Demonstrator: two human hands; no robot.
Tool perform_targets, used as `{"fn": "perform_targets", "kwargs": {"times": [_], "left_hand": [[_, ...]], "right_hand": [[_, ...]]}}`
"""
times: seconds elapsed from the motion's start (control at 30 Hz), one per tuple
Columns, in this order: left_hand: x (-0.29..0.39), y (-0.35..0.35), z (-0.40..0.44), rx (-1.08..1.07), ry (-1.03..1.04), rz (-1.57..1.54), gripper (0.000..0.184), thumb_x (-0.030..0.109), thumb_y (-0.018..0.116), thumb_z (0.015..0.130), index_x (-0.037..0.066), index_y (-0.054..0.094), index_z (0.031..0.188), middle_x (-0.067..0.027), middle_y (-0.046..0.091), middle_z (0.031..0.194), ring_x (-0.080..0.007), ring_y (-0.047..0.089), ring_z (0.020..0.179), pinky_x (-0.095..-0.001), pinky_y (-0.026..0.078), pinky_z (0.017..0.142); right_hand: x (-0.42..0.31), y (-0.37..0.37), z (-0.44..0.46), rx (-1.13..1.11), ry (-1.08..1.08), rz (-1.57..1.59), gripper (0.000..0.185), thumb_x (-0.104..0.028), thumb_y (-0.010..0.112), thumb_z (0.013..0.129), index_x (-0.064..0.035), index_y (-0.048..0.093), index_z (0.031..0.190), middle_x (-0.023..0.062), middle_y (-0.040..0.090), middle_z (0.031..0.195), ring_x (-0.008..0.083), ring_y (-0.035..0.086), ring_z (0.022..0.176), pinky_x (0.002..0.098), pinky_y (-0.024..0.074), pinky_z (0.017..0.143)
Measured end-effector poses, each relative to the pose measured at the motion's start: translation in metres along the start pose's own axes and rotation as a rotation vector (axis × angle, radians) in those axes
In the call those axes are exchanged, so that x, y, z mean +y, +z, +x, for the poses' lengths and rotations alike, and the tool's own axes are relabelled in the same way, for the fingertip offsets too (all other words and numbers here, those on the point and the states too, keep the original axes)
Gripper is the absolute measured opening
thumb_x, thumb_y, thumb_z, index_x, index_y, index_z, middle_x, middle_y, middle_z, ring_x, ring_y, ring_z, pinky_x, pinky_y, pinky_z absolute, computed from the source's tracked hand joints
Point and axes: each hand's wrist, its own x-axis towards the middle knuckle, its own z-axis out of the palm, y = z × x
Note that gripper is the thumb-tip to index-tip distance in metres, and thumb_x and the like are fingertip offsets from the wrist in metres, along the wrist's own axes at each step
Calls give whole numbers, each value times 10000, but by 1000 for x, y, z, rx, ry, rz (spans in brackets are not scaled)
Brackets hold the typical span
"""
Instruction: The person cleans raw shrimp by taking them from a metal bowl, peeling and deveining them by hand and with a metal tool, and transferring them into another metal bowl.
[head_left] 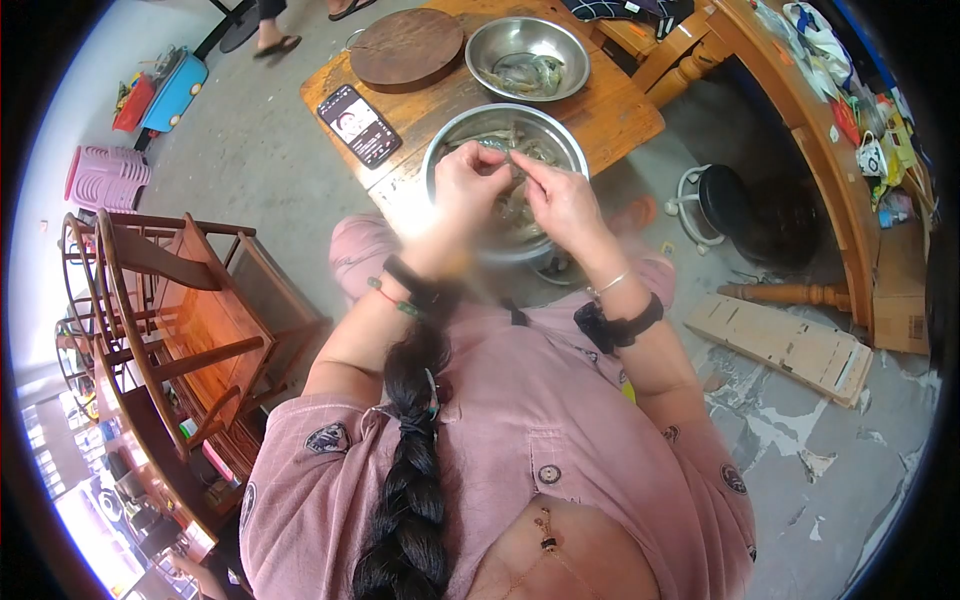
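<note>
Both hands meet over a steel bowl (579, 152) holding several raw grey shrimp (516, 218). My left hand (474, 186) is closed in a pinch around a shrimp (494, 145), whose greyish body shows just beyond the fingers. Fingertips of my right hand (564, 203) are pressed together at the same shrimp, close to the left thumb; exactly what they pinch is partly hidden. Behind this bowl stands a second steel bowl (577, 42), with more shrimp (527, 73) in its bottom.
A wooden table (622, 122) carries both bowls, a round chopping board (407, 50) and a lit phone (358, 126). Wooden chairs (200, 330) stand at left. On the right are a black-topped stool (725, 200) and a long cardboard piece (780, 345). Another person's foot (277, 46) shows at the top.
</note>
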Motion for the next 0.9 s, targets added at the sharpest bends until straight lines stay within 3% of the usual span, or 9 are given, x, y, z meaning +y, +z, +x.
{"fn": "perform_targets", "kwargs": {"times": [0.57, 0.77, 0.9], "left_hand": [[1, 4, -1, 37, -118, -43, 138, 31, 727, 740, -38, 633, 815, -54, 651, 761, -66, 569, 669, -210, 476, 607], [15, 19, -12, 64, -156, -95, 149, 46, 734, 748, -31, 625, 813, -48, 646, 750, -61, 566, 660, -200, 473, 601], [18, 19, -7, 60, -135, -113, 148, 36, 726, 756, -29, 625, 841, -48, 647, 751, -60, 581, 680, -197, 482, 611]], "right_hand": [[5, -1, 3, -53, -38, -43, 384, 18, 542, 780, -28, 610, 1154, 229, 630, 826, 385, 618, 756, 445, 491, 674], [8, 1, 12, -53, 40, -47, 361, 7, 544, 792, -14, 610, 1146, 239, 629, 843, 388, 620, 771, 444, 491, 683], [16, 5, 10, 53, 50, 45, 343, -26, 557, 815, -19, 601, 1154, 233, 637, 868, 381, 627, 780, 429, 496, 683]]}}
